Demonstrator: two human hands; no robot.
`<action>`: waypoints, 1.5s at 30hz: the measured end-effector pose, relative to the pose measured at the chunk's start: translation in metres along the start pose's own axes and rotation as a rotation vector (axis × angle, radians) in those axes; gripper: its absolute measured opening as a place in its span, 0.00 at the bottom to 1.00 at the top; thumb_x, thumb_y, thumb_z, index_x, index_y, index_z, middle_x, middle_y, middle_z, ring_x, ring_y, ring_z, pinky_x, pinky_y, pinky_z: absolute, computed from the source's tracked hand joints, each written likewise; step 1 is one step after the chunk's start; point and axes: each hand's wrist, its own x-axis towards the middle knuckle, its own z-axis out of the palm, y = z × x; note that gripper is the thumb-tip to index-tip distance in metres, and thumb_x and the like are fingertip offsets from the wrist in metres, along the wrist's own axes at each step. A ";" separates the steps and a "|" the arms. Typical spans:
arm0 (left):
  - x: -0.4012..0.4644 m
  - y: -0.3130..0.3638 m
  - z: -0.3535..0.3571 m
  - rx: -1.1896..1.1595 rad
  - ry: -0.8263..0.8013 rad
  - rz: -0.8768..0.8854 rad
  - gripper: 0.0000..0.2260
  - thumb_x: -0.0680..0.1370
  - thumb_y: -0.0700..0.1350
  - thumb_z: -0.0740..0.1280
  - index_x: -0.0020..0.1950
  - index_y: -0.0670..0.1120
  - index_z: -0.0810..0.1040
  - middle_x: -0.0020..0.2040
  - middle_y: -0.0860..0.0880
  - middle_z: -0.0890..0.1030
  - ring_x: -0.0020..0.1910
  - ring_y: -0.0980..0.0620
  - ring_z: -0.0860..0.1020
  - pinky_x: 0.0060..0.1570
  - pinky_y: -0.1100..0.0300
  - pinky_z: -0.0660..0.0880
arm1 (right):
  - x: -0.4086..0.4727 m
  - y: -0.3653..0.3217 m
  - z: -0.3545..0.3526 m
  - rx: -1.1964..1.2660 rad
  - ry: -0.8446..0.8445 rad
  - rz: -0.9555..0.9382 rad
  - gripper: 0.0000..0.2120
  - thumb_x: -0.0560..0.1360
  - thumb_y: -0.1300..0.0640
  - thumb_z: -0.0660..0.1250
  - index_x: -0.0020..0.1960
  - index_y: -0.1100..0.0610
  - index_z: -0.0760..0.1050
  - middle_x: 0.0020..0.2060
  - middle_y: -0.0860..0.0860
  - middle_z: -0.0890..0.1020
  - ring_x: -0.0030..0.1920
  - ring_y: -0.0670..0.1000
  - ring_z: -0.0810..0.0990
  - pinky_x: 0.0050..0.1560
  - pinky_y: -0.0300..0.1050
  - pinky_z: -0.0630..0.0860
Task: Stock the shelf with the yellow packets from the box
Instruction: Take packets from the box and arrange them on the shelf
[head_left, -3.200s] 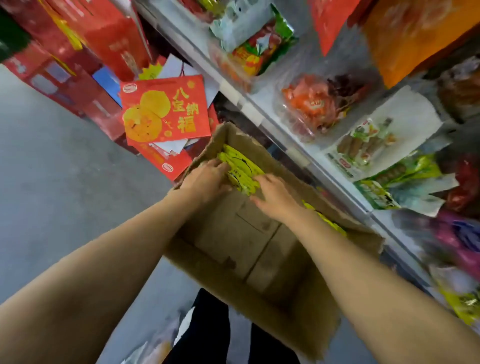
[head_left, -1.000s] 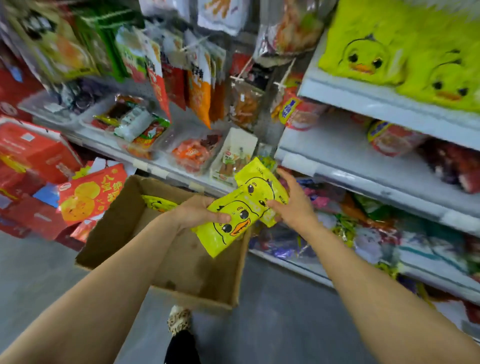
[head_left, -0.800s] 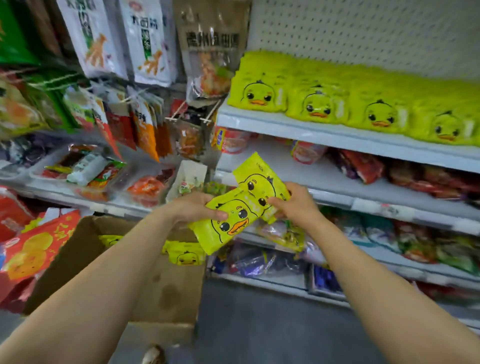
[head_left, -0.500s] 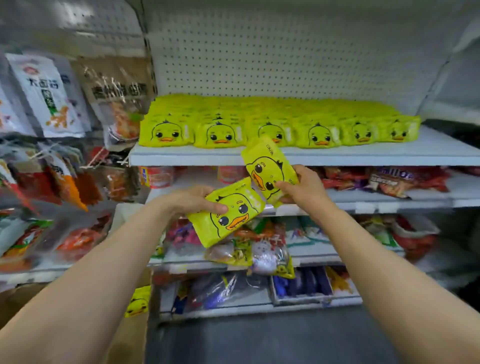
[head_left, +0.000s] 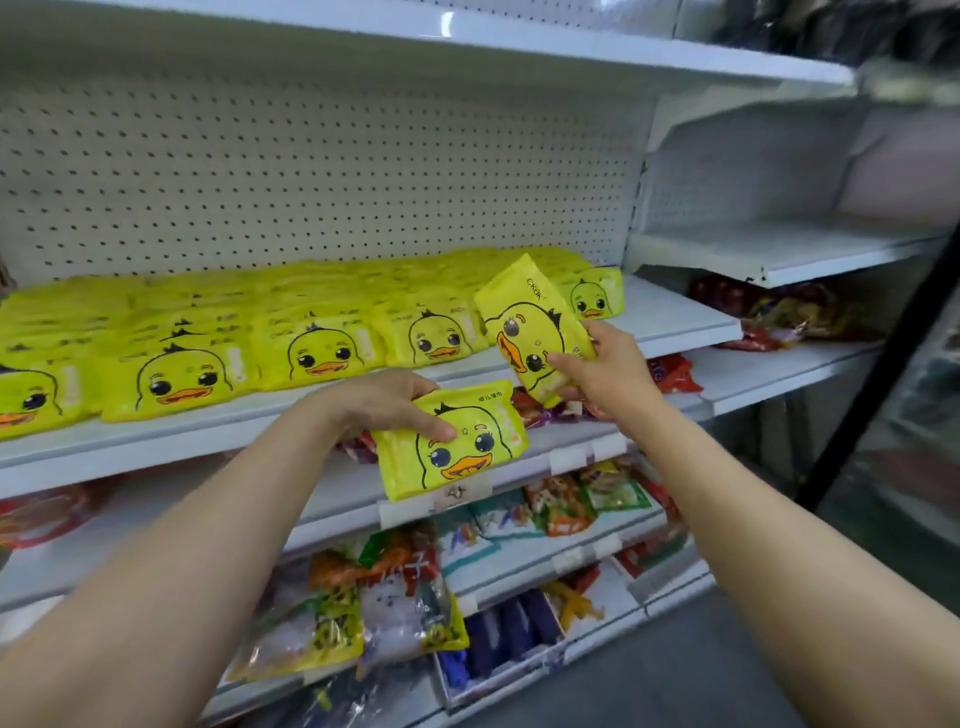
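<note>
The left hand (head_left: 387, 402) grips a yellow duck-face packet (head_left: 452, 441) by its upper left corner, thumb curled across the front and fingers behind, so the packet hangs down and to the right of the grip, tilted, in front of the edge of a lower shelf (head_left: 524, 470). Up and to the right of that grip, the right hand (head_left: 605, 374) pinches a second yellow packet (head_left: 530, 327) at its lower right side, thumb pressed on the printed face and fingers wrapped behind; this packet stands nearly upright above the grip, its top leaning left. Directly behind and to the left of the raised packet, rows of stocked yellow packets (head_left: 311, 332) lie flat on the white shelf (head_left: 675, 317), the nearest one (head_left: 595, 293) just beyond the right hand's packet. To the right of that grip the shelf surface is bare. Below both hands, mixed snack bags (head_left: 405, 603) fill the lower tiers, and a pegboard back panel (head_left: 322, 176) rises above the stocked rows
</note>
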 end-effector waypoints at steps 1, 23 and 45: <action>0.019 0.011 0.001 0.008 -0.011 0.014 0.21 0.65 0.53 0.80 0.54 0.48 0.82 0.50 0.48 0.86 0.51 0.47 0.84 0.60 0.42 0.76 | 0.015 0.005 -0.014 0.000 0.014 -0.005 0.22 0.73 0.59 0.74 0.65 0.56 0.73 0.58 0.57 0.81 0.40 0.55 0.86 0.39 0.50 0.84; 0.308 0.171 0.008 0.190 0.136 -0.093 0.43 0.62 0.61 0.78 0.72 0.48 0.70 0.72 0.51 0.71 0.72 0.47 0.67 0.71 0.48 0.63 | 0.289 0.080 -0.200 0.063 -0.114 -0.097 0.13 0.74 0.63 0.73 0.56 0.55 0.76 0.49 0.55 0.84 0.43 0.58 0.85 0.38 0.48 0.83; 0.379 0.192 0.035 0.548 0.527 -0.131 0.28 0.67 0.53 0.79 0.64 0.53 0.74 0.58 0.50 0.77 0.56 0.49 0.74 0.54 0.53 0.72 | 0.406 0.120 -0.222 0.164 -0.442 -0.189 0.13 0.73 0.64 0.73 0.54 0.53 0.77 0.49 0.55 0.85 0.44 0.55 0.85 0.36 0.46 0.82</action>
